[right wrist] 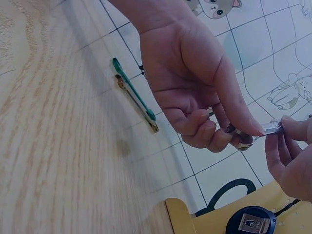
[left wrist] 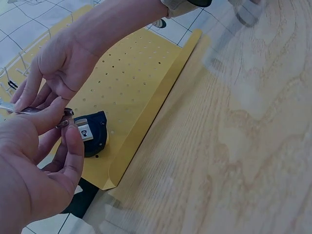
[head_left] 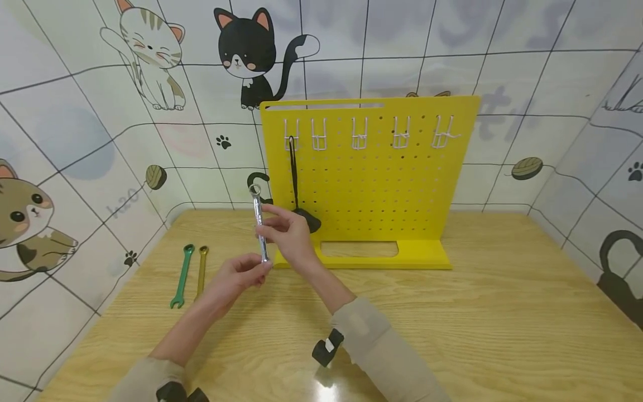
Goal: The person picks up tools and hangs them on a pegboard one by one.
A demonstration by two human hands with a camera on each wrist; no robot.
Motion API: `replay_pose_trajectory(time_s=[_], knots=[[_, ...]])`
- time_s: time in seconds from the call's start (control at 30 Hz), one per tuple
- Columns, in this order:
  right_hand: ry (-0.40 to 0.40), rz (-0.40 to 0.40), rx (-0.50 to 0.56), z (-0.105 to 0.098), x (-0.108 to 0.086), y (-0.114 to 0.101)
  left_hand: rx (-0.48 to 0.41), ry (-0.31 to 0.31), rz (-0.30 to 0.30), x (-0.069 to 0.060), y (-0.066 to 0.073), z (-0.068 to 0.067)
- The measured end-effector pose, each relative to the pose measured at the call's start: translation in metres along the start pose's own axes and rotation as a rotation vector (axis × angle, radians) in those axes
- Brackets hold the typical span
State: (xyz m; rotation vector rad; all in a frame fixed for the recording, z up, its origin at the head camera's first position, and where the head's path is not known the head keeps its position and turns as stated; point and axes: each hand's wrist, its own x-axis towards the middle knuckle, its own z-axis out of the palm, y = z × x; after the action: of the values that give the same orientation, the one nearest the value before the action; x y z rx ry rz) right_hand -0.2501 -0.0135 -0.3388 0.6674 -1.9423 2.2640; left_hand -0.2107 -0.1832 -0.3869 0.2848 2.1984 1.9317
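Note:
A silver combination wrench [head_left: 259, 220] is held up nearly vertical, ring end on top, left of the yellow pegboard [head_left: 372, 184]. My left hand [head_left: 233, 282] pinches its lower end between thumb and fingers. Higher on the shaft, my right hand [head_left: 293, 237] grips it with thumb and fingertips. Both hands also show on the wrench in the left wrist view, with the left hand [left wrist: 39, 156] nearer the camera. In the right wrist view the left hand [right wrist: 190, 78] and the right hand [right wrist: 297, 151] meet at the silver shaft [right wrist: 270, 128].
A green wrench [head_left: 183, 276] and a gold wrench [head_left: 202, 271] lie on the wooden table [head_left: 452, 329] at the left. White wire hooks [head_left: 359, 134] line the pegboard's upper part; a black ladle-shaped thing [head_left: 307, 220] hangs from the leftmost. Cat-patterned wall covering surrounds the table.

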Motion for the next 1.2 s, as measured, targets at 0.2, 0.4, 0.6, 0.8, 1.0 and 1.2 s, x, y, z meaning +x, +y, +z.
replay_pose_trajectory(time_s=[0.2, 0.4, 0.6, 0.8, 1.0, 1.2], knots=[[0.032, -0.046, -0.009, -0.005, 0.002, -0.002, 0.060, 0.049, 0.062, 0.009, 0.003, 0.006], [0.084, -0.074, -0.027, -0.012, 0.006, -0.003, 0.103, 0.079, 0.103, 0.020, 0.004, 0.010], [0.125, -0.071, -0.041, -0.021, 0.009, -0.006, 0.051, 0.067, 0.171, 0.032, 0.003, 0.017], [0.150, -0.109, -0.036, -0.033, 0.010, -0.012, 0.027, 0.086, 0.177, 0.038, 0.008, 0.028], [0.191, -0.147, -0.047, -0.044, 0.012, -0.020, -0.015, 0.109, 0.181, 0.047, 0.018, 0.043], [0.229, -0.190, -0.027, -0.053, 0.015, -0.027, -0.035, 0.104, 0.212, 0.056, 0.027, 0.056]])
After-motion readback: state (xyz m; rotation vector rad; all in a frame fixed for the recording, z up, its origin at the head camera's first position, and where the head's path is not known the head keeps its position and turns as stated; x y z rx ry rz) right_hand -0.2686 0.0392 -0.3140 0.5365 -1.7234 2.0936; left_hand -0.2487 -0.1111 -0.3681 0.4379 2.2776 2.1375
